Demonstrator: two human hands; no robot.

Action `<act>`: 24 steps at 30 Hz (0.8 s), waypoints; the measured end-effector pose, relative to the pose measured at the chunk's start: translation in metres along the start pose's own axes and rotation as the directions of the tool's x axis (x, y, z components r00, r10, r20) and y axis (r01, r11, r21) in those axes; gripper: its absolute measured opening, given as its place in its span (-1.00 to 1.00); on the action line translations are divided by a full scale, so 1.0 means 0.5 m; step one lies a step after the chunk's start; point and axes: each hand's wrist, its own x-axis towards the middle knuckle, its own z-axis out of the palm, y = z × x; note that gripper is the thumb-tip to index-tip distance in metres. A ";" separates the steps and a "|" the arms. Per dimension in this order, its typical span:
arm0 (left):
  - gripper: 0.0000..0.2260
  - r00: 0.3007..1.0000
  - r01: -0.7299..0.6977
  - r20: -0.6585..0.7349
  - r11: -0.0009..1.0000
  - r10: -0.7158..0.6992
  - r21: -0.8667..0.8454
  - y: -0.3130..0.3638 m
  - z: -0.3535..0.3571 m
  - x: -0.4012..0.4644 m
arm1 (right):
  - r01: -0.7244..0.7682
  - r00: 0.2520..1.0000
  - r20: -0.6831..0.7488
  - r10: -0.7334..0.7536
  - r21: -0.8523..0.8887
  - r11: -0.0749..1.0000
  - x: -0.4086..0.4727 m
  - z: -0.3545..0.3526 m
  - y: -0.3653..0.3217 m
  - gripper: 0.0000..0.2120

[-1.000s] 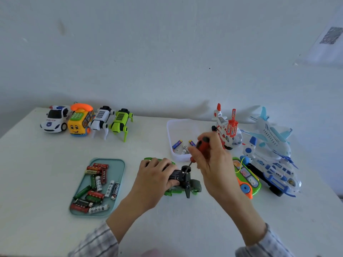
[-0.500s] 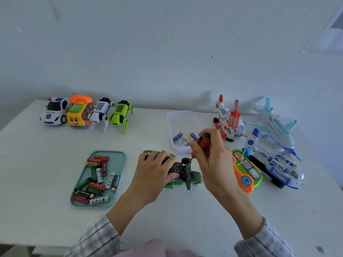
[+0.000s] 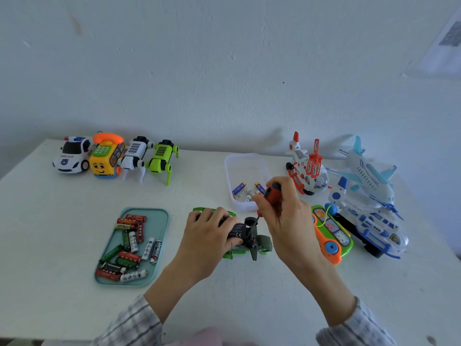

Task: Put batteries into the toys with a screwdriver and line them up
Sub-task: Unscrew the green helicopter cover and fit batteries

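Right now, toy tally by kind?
Robot dogs, white and green: 2
Aircraft, red-white, pale blue, blue-white: 3
Phone toys, yellow, orange-green: 2
White police car: 1
Green toy in left hand: 1
Total: 9

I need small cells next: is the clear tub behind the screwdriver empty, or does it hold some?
Not empty. The clear tub holds a few small batteries at its near end; the far end is bare.
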 end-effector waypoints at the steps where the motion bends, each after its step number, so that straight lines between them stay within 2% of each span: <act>1: -0.66 1.000 0.000 0.000 1.000 0.000 0.002 0.000 0.001 0.000 | 0.007 1.000 0.002 -0.007 0.003 1.000 0.000 0.000 0.001 -0.79; 9: -0.71 1.000 -0.002 -0.011 1.000 0.002 0.003 0.000 0.004 0.000 | 0.026 0.999 0.037 -0.026 0.015 1.000 0.010 0.003 0.007 -0.78; 21: -0.64 1.000 -0.002 0.015 1.000 0.002 -0.002 -0.003 0.000 0.007 | 0.045 0.999 -0.035 -0.041 0.126 0.991 0.026 -0.006 0.021 -0.72; 24: -0.65 1.000 -0.006 0.022 1.000 0.006 0.000 -0.004 0.000 0.008 | -0.005 0.999 0.034 -0.004 0.256 0.967 0.037 -0.013 0.027 -0.54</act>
